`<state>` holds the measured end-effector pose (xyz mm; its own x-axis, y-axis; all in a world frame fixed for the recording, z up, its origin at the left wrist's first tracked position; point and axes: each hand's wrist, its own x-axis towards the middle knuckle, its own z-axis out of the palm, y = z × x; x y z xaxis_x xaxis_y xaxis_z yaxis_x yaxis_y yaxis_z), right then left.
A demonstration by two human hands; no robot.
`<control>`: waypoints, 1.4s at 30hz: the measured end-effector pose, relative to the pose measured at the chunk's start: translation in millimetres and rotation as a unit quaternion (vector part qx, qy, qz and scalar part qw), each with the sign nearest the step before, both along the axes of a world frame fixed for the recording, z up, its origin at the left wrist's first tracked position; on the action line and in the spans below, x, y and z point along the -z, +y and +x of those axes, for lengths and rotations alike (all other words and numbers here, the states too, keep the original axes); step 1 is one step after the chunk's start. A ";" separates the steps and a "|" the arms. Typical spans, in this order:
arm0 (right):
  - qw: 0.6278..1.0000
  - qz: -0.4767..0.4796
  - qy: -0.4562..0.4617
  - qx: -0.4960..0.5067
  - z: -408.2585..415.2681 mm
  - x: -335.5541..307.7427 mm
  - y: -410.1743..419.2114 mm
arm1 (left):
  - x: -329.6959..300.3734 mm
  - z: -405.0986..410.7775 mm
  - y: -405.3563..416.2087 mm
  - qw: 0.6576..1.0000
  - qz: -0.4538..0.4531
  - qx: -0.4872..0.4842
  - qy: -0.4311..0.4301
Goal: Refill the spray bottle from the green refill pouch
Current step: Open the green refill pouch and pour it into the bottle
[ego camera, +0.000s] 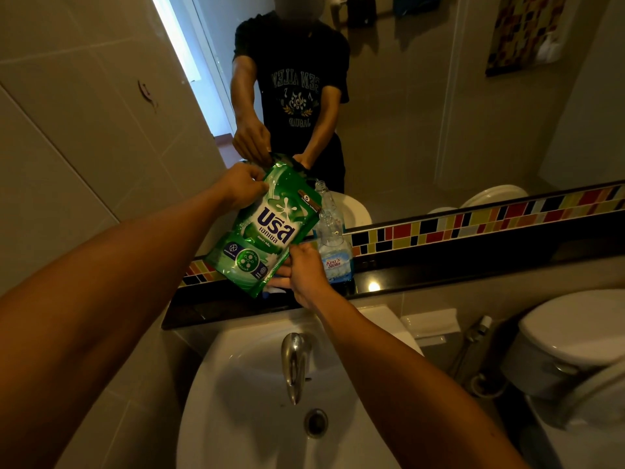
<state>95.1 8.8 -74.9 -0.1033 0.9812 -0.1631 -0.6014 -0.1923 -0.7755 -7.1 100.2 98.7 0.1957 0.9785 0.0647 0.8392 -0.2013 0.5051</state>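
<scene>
Bathroom tiles are surrounding us in the one head view, with a white sink (236,401) and its chrome tap (295,363) below our arms, a toilet (568,336) off to the right, and a dark ledge (439,275) running under the mirror (422,113) and its strip of coloured mosaic (473,223). We are holding the green refill pouch (262,231) up over the ledge, tilted, with its upper end leaning toward the spray bottle (333,252). Our left hand (241,186) is pinching the pouch's upper edge between thumb and fingers, and our right hand (304,275) is gripping its lower corner, fingers curled round the back. The spray bottle is standing upright on the ledge just behind and to the right of the pouch; its clear neck is showing no trigger head, so we are judging it already open, with some blue liquid sitting low inside. We cannot tell whether the pouch's spout is torn open yet, and we are seeing no liquid running. To do this step well, we are thinking the spout corner should be brought right over the narrow neck before tipping any further, the right hand lifting the base slowly while the left steers the top, so the flow is starting thin. Since nothing is steadying the bottle, a heavy gush or a nudge from the pouch could be knocking it over or spilling along the ledge.
</scene>
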 end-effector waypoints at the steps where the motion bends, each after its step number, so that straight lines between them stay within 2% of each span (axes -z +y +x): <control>1: 1.000 -0.001 -0.001 0.001 0.0 -0.1 0.1 | -0.4 0.0 -0.3 1.000 -0.001 0.001 0.001; 42: 1.000 -0.008 0.000 0.003 -1.7 -3.4 -2.1 | -6.3 0.7 -6.0 1.000 0.002 0.000 0.011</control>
<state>93.4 6.8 -71.5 -0.0971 0.9790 -0.1791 -0.6025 -0.2011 -0.7724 -6.3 94.2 105.0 0.1972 0.9783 0.0638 0.8502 -0.2031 0.4858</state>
